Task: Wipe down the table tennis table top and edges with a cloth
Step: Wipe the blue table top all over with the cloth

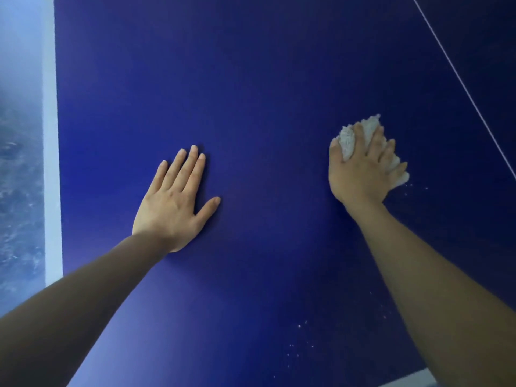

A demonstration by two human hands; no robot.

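Hands on the blue bench (251, 93): left hand (173, 202) lies flat, fingers straight; right hand (360, 171) grips a crumpled white cloth (360, 132).

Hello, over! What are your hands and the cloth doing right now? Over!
Left hand flat on blue table top, holding nothing. Right hand grips bunched white cloth, pressed to the top. White specks near front edge; nothing in the way.

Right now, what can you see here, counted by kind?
Hands: 2, the left hand flat on the table, the right hand gripping the cloth
Cloths: 1, the white cloth
Tables: 1, the blue table
White lines on it: 3
Total: 7
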